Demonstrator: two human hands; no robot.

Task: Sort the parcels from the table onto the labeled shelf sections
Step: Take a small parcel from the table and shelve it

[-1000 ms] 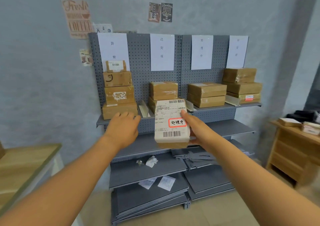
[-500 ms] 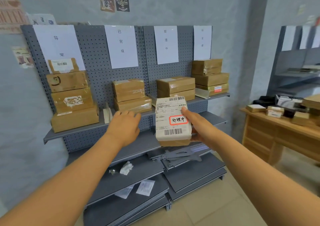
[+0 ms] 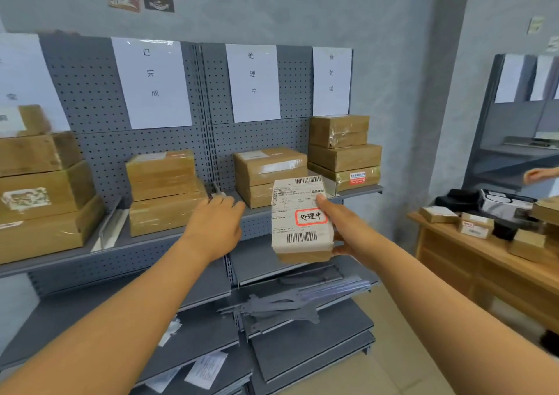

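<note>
Small brown cardboard parcel [image 3: 302, 219] with white shipping label and red-framed handwritten sticker 处理中, held upright in front of the grey perforated-metal shelf unit [image 3: 260, 140], level with the front edge of its upper shelf board and clear of it. Right hand [image 3: 338, 228] gripping the parcel from its right side, thumb laid across the label face, remaining fingers curled under the lower right corner. Left hand [image 3: 216, 228] extended palm down just left of the parcel, fingers relaxed and holding nothing, fingertips near the front edge of the upper shelf board; contact with the board cannot be told. White paper section signs on the back panel: 已完成 sign [image 3: 151, 83] at left centre, 处理中 sign [image 3: 253, 83] at centre, 待处理 sign [image 3: 331, 81] at right. Two stacked brown taped boxes [image 3: 165, 189] below the 已完成 sign; two stacked brown boxes [image 3: 267, 170] below the 处理中 sign, directly behind the held parcel; three stacked brown boxes [image 3: 344, 149] at the right end of the shelf board; larger brown boxes [image 3: 42, 195] at the left edge of view. Loose grey shelf boards and brackets [image 3: 281, 307] on the lower tiers, with scattered white paper slips [image 3: 208, 369]. Light wooden surface [image 3: 484, 261] at right, carrying small parcels [image 3: 475, 225] along its near edge.
</note>
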